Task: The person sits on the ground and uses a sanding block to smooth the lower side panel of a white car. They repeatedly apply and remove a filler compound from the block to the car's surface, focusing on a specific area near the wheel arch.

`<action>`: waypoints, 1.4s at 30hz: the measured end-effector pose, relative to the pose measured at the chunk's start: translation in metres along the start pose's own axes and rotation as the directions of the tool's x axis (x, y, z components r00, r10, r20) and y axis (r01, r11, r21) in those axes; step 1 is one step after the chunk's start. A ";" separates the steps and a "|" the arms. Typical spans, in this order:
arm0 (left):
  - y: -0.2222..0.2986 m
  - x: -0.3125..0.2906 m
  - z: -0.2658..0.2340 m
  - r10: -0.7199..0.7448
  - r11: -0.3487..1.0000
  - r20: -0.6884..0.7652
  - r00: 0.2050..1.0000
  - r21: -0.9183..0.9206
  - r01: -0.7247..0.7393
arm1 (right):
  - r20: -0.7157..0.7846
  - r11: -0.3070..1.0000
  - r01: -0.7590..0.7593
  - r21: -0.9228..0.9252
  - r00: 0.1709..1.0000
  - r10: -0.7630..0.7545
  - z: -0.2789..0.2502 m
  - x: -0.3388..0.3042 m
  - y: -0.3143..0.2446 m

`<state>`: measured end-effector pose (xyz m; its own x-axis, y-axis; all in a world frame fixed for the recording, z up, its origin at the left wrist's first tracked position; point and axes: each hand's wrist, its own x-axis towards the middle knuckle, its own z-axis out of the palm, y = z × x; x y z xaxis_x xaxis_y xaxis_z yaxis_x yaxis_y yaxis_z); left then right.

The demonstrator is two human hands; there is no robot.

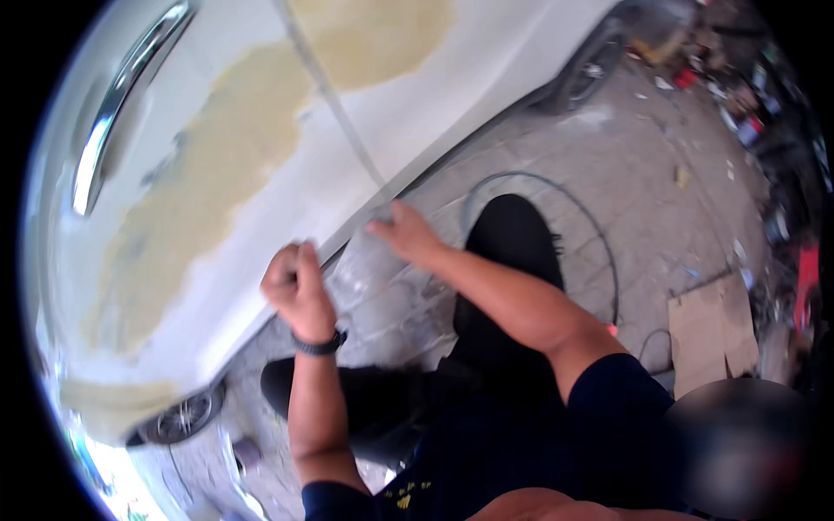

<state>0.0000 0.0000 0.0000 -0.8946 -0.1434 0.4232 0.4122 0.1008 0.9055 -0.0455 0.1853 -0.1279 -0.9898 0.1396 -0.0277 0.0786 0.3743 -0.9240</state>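
A white car side with patches of tan filler fills the upper left. My left hand is in front of its lower edge, fingers curled in and thumb raised; the inside of the curl is hidden. Farther right, my right hand is by the bottom of the door seam. Its thumb and fingers are bent round a blurred greyish patch that I cannot make out. The two hands are apart. A dark band circles my left wrist.
A chrome door handle is at far left. Car wheels show low left and at upper right. A dark hose curves over the floor beside my knee. Flat cardboard and mixed clutter lie to the right.
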 end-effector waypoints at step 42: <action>0.103 -0.044 0.113 0.397 0.786 0.456 0.796 -0.617 -0.039 | -0.069 0.981 0.168 0.101 0.984 -0.162 0.010 0.000 0.002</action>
<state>0.0622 0.1279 0.0712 -0.6272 0.3746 0.6828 0.4653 -0.5229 0.7143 -0.0469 0.1766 -0.1337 -0.9789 0.1405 0.1486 -0.1014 0.2976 -0.9493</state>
